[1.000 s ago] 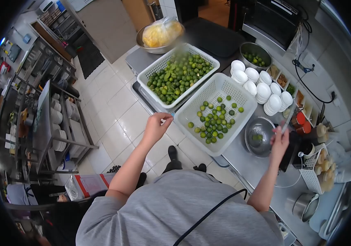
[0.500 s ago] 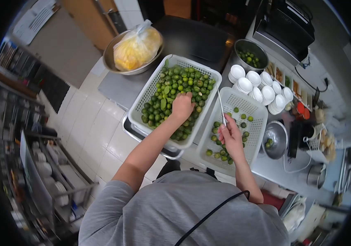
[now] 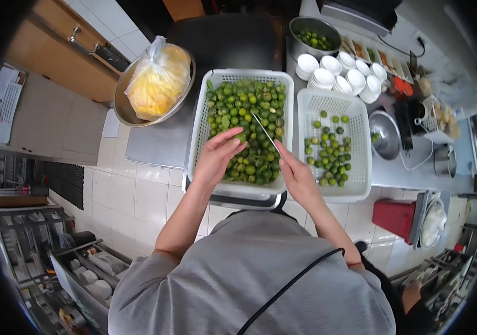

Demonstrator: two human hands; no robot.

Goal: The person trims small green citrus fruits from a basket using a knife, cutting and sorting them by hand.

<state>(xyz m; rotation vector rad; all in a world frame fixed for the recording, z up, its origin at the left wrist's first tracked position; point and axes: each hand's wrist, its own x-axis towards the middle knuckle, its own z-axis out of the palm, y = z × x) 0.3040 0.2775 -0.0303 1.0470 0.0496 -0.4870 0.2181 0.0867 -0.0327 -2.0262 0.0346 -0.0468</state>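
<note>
Over the near left part of a white basket (image 3: pixel 198 120), my left hand (image 3: pixel 216 158) pinches a small green lime (image 3: pixel 241 137) between thumb and fingers. The basket is heaped with limes (image 3: pixel 244 103) and a few leaves. My right hand (image 3: pixel 300 176) grips a thin-bladed knife (image 3: pixel 265 129), its blade slanting up and left above the pile. Blade and held lime are apart. To the right stands a second white basket (image 3: pixel 361 145) with fewer limes (image 3: pixel 330 149) spread over its bottom.
A steel bowl (image 3: pixel 120 103) with a bag of yellow pieces (image 3: pixel 157 84) is at the left. Beyond the right basket are a pot (image 3: pixel 297 25) of limes, stacked white cups (image 3: pixel 323 78) and another steel bowl (image 3: pixel 384 146). Someone's hand (image 3: pixel 411 296) shows at lower right.
My left hand has come up out of the pile with a lime. My right hand has moved left with the knife, from the right basket to the left one. The view has turned.
</note>
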